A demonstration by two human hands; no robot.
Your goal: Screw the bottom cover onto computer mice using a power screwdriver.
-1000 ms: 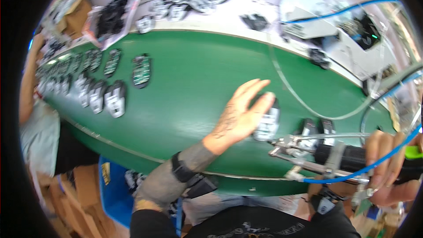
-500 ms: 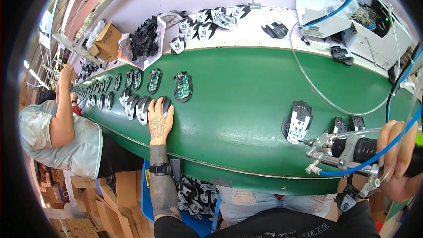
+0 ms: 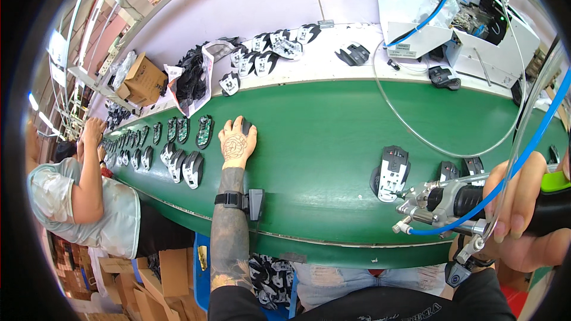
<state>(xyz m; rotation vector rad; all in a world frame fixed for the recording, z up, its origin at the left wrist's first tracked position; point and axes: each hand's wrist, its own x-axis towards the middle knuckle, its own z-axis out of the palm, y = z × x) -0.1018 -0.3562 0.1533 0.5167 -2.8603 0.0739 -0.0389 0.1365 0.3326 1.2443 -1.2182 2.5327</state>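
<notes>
My left hand (image 3: 238,144) is closed over a dark mouse shell (image 3: 246,126), which shows only in part beyond the fingertips. What lies beneath that shell is hidden. At the right, the fingers of my right hand (image 3: 518,197) wrap round a power screwdriver (image 3: 467,200) with metal fittings and air hoses. Its tip end is close to the lower edge of a computer mouse (image 3: 394,173), lying with its white-and-black underside up. Two more dark mice (image 3: 448,171) sit just beyond the screwdriver.
Mouse bases with green circuit boards (image 3: 204,131) and white-and-grey shells (image 3: 192,169) line the green belt (image 3: 309,142) leftward. Upturned mice (image 3: 266,63) lie on the white ledge. A clear hose (image 3: 410,134) loops by the feeder box (image 3: 488,53). A co-worker (image 3: 89,202) works at the left.
My left hand has moved away and slightly right with the mouse shell, over the place where a circuit-board base lay. That base is now hidden. My right hand still grips the screwdriver.
</notes>
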